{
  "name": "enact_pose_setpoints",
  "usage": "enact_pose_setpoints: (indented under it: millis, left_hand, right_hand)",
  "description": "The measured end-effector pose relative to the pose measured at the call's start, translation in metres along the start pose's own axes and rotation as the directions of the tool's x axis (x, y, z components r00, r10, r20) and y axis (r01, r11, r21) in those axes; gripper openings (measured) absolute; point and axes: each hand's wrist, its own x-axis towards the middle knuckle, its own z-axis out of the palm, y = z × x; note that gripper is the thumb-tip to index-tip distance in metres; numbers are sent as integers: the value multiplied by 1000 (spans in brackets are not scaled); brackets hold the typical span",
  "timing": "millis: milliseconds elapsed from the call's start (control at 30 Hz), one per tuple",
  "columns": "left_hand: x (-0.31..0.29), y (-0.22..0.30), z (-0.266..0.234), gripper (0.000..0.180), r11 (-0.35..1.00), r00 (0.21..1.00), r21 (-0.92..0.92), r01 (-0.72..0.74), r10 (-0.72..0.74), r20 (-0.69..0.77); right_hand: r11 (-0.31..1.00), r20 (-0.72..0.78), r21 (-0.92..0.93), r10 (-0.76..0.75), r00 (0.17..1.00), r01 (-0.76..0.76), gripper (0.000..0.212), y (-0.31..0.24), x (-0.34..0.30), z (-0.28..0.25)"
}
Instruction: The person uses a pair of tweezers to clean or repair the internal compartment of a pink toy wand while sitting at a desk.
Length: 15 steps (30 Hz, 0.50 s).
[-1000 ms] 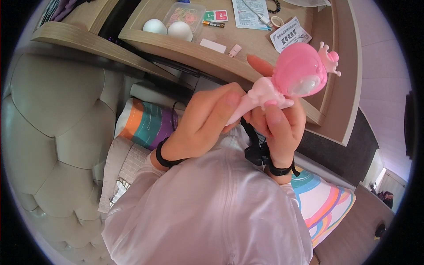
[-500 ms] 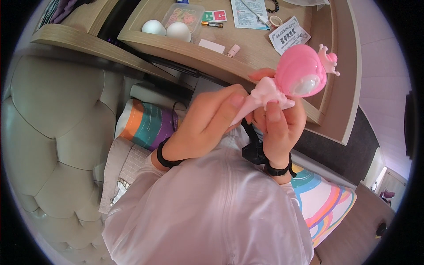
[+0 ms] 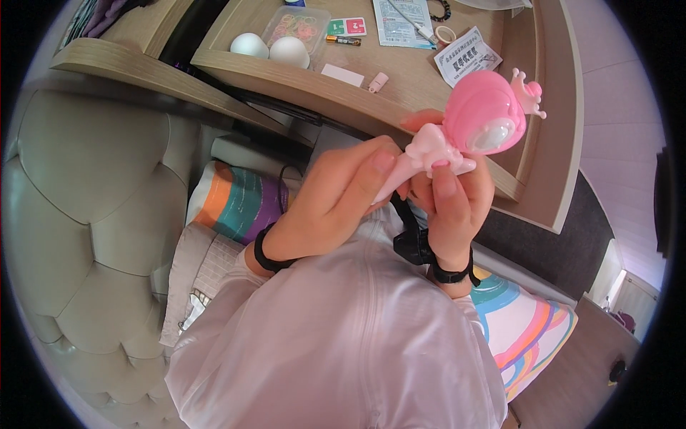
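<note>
A pink toy wand (image 3: 480,113) is held up in front of my chest. Its round, glossy head has a pale silvery oval on one side and a small crown at the tip, with a light pink bow-shaped collar below. My left hand (image 3: 348,187) is closed round the handle, whose lower end is hidden in the fingers. Just under the head, my right hand (image 3: 459,204) grips the bow-shaped collar, thumb pressed on its near side and a fingertip showing behind. Both wrists wear black bands; a black piece hangs by the right one.
Beyond my hands an open wooden drawer (image 3: 300,93) holds two white balls (image 3: 289,52), a clear box (image 3: 304,25) of small coloured bands, a battery (image 3: 344,41), a white cable (image 3: 421,27) and a printed paper (image 3: 468,57). To the left is a tufted grey backrest (image 3: 89,236); a striped cushion (image 3: 236,200) lies nearby.
The wand's head and crown have shifted very slightly up and to the left, along with my right hand. Both hands keep their grip.
</note>
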Motion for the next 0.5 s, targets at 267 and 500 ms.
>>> enact_pose_setpoints:
  millis: [267, 500]
  left_hand:
    - [0, -1, 0, 33, 999, 1000, -46, 5, -5, 1]
    - [-1, -2, 0, 34, 998, 1000, -60, 9, -9, -1]
  right_hand:
    - [998, -50, 23, 65, 997, -64, 24, -5, 2, 6]
    - [995, -28, 84, 55, 998, -52, 23, -2, 1, 3]
